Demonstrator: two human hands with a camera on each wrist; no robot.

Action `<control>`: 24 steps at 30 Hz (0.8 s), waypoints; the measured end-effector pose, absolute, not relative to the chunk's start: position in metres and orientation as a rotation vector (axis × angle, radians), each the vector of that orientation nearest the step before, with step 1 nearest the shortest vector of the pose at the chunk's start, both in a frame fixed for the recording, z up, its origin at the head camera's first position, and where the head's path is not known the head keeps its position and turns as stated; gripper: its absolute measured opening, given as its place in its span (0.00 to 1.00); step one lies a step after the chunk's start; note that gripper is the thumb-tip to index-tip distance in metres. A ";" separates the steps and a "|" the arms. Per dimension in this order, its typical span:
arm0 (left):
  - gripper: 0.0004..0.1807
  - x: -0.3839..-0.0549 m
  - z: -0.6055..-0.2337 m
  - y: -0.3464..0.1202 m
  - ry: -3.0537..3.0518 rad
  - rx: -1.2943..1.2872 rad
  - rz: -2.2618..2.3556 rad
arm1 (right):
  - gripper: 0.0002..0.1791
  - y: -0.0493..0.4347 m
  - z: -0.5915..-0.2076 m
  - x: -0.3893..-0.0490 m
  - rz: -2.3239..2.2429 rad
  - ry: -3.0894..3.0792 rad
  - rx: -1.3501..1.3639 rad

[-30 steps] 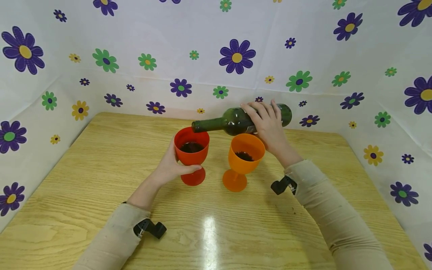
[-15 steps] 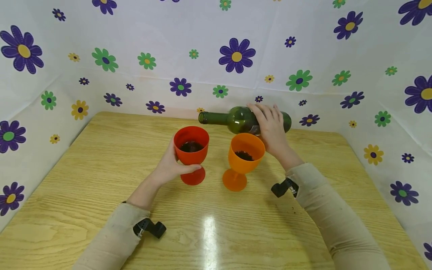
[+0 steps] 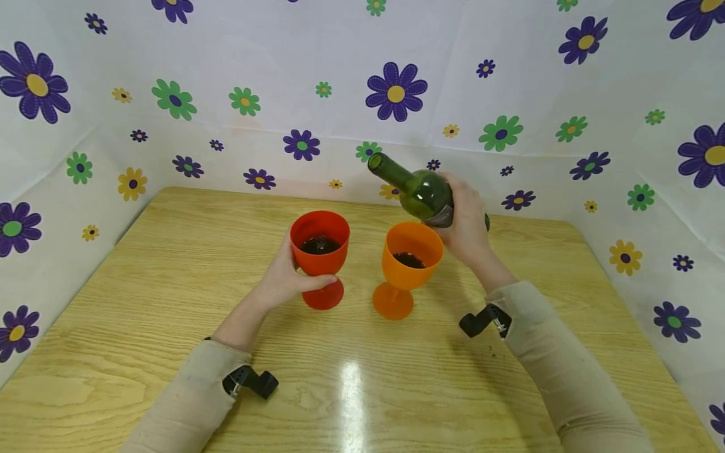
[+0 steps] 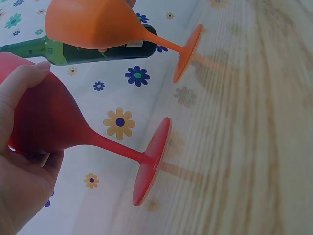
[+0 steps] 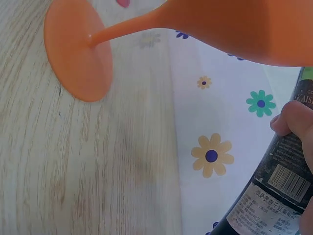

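Note:
My left hand (image 3: 281, 275) grips the bowl of a red goblet (image 3: 321, 264), which stands upright on the table with dark liquid inside. In the left wrist view, thumb and fingers curl round the red bowl. Beside it on the right stands an orange goblet (image 3: 396, 301), also holding dark liquid and touched by neither hand in view. My right hand (image 3: 467, 221) holds a green wine bottle (image 3: 426, 194) round its body behind the orange goblet. The bottle tilts, neck raised toward the upper left. The right wrist view shows its dark label (image 5: 286, 178) under the thumb.
The wooden table (image 3: 170, 302) has a white flower-print cloth (image 3: 317, 50) hanging behind it and along both sides. Dark wrist cameras (image 3: 252, 382) sit on both sleeves. Small dark specks lie near the right forearm.
The bottle was lying nearly level with its mouth over the red goblet; its neck has swung up and to the right, away from the goblet. The left hand and both goblets stay put.

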State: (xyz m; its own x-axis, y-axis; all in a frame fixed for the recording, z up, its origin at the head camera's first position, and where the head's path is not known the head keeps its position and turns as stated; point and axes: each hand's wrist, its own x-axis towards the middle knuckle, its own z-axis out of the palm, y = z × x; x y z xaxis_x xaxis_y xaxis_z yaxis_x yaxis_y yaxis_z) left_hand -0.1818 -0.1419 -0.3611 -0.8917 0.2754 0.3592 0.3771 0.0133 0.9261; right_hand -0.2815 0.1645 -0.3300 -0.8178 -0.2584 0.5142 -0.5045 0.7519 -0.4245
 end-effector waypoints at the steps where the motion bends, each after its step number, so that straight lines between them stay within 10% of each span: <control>1: 0.46 -0.182 -0.361 -0.142 -2.185 -0.696 -2.036 | 0.50 0.166 -0.330 -0.281 0.826 -2.524 0.556; 24: 0.46 -0.181 -0.361 -0.140 -2.197 -0.671 -2.044 | 0.49 0.200 -0.319 -0.240 1.775 -2.251 0.223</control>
